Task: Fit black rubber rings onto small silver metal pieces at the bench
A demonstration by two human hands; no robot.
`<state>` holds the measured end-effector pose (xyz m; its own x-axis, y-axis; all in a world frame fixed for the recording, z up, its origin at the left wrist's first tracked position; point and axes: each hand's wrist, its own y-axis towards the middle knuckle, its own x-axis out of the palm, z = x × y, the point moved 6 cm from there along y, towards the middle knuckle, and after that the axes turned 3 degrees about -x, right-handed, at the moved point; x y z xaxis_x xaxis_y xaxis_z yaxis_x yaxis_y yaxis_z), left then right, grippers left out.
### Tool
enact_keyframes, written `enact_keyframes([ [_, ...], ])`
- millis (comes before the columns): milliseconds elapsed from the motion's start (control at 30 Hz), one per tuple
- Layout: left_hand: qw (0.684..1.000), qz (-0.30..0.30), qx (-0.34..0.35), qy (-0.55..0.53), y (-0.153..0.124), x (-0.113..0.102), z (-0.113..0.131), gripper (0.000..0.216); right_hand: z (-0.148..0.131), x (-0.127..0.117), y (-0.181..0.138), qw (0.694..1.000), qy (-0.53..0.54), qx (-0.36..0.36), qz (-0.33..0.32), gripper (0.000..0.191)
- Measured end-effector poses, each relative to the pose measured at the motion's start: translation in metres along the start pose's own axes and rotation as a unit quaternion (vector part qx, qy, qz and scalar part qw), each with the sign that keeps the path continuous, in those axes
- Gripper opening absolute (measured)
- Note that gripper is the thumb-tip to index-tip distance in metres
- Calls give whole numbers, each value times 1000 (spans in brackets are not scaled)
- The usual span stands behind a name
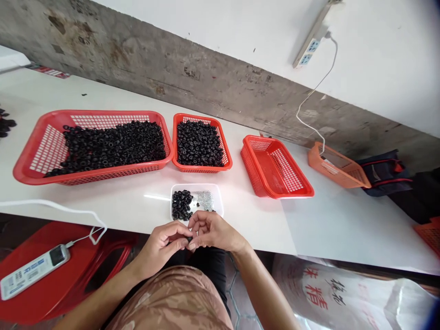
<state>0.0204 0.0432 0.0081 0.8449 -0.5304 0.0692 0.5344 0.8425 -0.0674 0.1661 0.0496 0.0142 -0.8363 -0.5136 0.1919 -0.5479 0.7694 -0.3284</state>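
Both hands meet just above the front edge of the white tabletop (120, 206), close to the person's lap. The left hand (161, 245) and right hand (215, 231) curl toward each other, and a small black piece (189, 239) shows between their fingertips, mostly hidden. Each grip is narrow, closed on that piece, though how it is held cannot be made out.

At about 12 o'clock from the hands, just beyond them and nearly touching the right hand's knuckles, sits a shallow white tray (217, 201). In its left half lies a heap of black rings (182, 205), and beside that heap, toward 3 o'clock, lies a loose cluster of silvery metal parts (205, 200).

Farther off, at about 11 o'clock, a large red basket (92, 176) holds a deep layer of similar black rings. Just beside it, at 12 o'clock, a smaller red basket (202, 169) is filled the same way. At about 1 o'clock stands a nested pair of red baskets (275, 183), and beyond it, at about 2 o'clock, an orange basket (338, 172) tilts near the wall. A white power strip (34, 272) lies on a red stool (20, 279) at 9 o'clock, and a sack with red characters (316, 288) sits at 4 o'clock.
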Motion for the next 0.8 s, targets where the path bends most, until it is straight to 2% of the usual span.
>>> enact_keyframes([
  [100,994,-1,-45,-95,1,2,-8,13,6,-5,0,1000,14,7,14,43],
  [167,990,32,-53,-126,3,-2,-12,16,1,-20,0,996,-49,-15,76,31],
  [200,988,56,-54,-136,4,-6,-14,17,-4,-30,0,984,-122,-26,126,25],
  [233,985,79,-56,-145,5,-9,-17,18,-10,-41,0,960,-212,-32,178,21],
  [300,977,112,-65,-169,6,-14,-21,20,-21,-57,5,880,-403,-24,248,18],
  [367,968,125,-79,-204,7,-15,-23,23,-22,-64,18,836,-488,-3,251,14],
  [567,935,128,-98,-317,11,-8,-15,23,-3,-67,56,788,-574,76,207,19],
  [667,932,118,-93,-330,14,-6,-11,18,1,-65,61,775,-597,81,191,20],
  [800,927,117,-84,-345,18,-7,-8,15,1,-63,59,774,-605,64,177,24],
])
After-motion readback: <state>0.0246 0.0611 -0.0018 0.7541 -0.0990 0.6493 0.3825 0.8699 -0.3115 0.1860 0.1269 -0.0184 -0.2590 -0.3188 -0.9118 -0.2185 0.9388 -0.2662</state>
